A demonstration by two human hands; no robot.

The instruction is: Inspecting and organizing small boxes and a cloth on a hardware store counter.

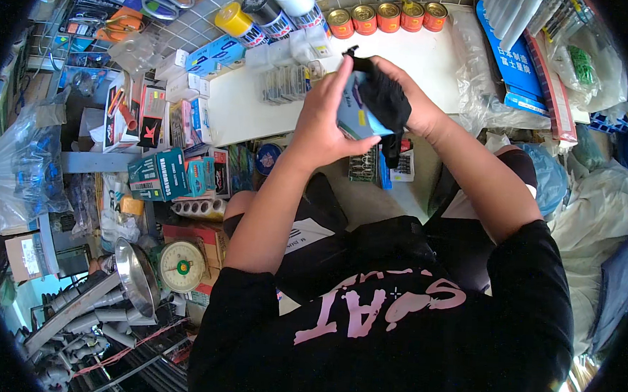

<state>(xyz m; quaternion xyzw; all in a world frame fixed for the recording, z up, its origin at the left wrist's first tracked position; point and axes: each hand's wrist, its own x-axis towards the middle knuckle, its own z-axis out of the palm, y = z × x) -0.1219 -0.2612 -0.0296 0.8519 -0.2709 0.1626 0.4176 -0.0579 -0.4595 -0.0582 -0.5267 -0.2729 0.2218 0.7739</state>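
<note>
My left hand (321,118) grips a small blue box (357,113) with a yellow mark on it, its fingers along the left side and thumb across the bottom. My right hand (414,105) holds a black fabric item (387,93), like a pouch or bag, bunched against the right side of that box; some hangs down below it. Both hands are raised over the white shelf (240,117). Behind them on the shelf sit clear packets of small parts (281,84). Below the hands are a card of small metal pieces (363,169) and a blue strip (385,175).
Spray cans (256,19) and several red tins (389,17) line the back. Boxes (159,175), a scale (181,267), a steel pan (136,275) and grey pipes (101,320) crowd the left. Plastic-wrapped goods (576,75), a blue package (520,58) and pale cloth sacks (588,246) fill the right.
</note>
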